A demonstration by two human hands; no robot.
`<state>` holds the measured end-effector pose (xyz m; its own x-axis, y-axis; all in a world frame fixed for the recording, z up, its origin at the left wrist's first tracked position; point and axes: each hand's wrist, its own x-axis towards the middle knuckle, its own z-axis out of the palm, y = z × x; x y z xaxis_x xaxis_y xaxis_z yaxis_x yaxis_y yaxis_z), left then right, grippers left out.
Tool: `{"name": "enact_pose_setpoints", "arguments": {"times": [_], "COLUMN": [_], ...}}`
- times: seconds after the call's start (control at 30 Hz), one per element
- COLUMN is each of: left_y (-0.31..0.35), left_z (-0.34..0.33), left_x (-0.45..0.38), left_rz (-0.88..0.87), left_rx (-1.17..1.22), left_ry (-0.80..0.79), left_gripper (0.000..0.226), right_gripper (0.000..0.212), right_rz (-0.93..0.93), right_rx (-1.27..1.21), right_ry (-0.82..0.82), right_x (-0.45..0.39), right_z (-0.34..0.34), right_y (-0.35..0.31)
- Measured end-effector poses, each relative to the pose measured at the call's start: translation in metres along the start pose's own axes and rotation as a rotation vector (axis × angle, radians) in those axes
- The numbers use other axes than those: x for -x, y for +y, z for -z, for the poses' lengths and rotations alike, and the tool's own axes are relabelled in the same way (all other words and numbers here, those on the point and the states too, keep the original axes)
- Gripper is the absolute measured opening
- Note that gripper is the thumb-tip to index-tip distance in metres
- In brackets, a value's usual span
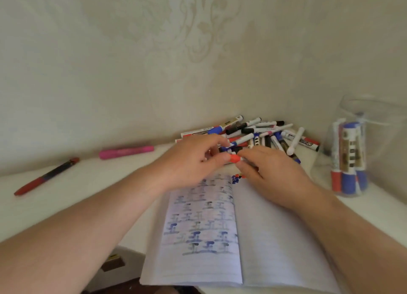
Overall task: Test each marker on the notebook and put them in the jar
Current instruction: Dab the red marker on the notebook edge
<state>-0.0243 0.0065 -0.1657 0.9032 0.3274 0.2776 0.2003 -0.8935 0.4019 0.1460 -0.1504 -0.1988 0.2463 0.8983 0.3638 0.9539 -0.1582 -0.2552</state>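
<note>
From the head view, your left hand (193, 159) pinches the red cap (234, 158) of a marker, and your right hand (271, 174) has its grip curled round what looks like that marker's barrel, which your fingers hide. Both meet just above the far edge of the notebook (220, 238).

If you are pulling the cap off, a sudden release could jerk your right hand back into the marker pile (259, 135) just beyond the notebook and send loose ones rolling across the bench (66, 205). A bared tip could also graze your fingers.

The notebook's left page is already crowded with test marks, so a fresh stroke there may be hard to read; the right page is nearly bare.

The jar (361, 152), right of the notebook and near the frame edge, holds a few markers upright. It is clear and easy to clip; a careless reach might tip it.

A pink marker (126, 152) and a red-and-dark pen (46, 177) lie well left of the notebook and could be missed.
</note>
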Motion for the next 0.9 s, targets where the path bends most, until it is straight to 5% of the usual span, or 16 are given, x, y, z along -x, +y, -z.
{"name": "enact_pose_setpoints", "arguments": {"times": [0.17,0.5,0.63,0.73,0.83,0.9], "left_y": [0.007,-0.024,-0.031,-0.035,-0.033,-0.025], "left_z": [-0.034,-0.046,-0.035,-0.029,-0.028,-0.025], "left_x": [-0.036,-0.041,-0.043,-0.041,-0.034,-0.029], "left_rz": [-0.054,-0.215,-0.150,-0.118,-0.149,-0.151], "left_rx": [0.028,0.242,0.271,0.274,0.235,0.273], "left_ry": [-0.054,0.018,0.001,0.031,0.051,0.014], "left_gripper": [0.009,0.023,0.029,0.040,0.024,0.010], "right_gripper": [0.042,0.047,0.052,0.015,0.044,0.055], "right_rz": [-0.039,-0.061,-0.191,-0.366,-0.475,-0.445], "right_rx": [0.054,0.182,0.113,-0.130,-0.809,-1.329], "right_ry": [0.044,-0.017,-0.135,-0.003,0.206,0.200], "right_x": [-0.001,-0.005,-0.005,-0.002,0.005,0.004], "right_z": [0.005,0.009,0.021,0.029,0.035,0.039], "right_y": [0.013,0.009,0.007,0.014,0.010,0.007]}}
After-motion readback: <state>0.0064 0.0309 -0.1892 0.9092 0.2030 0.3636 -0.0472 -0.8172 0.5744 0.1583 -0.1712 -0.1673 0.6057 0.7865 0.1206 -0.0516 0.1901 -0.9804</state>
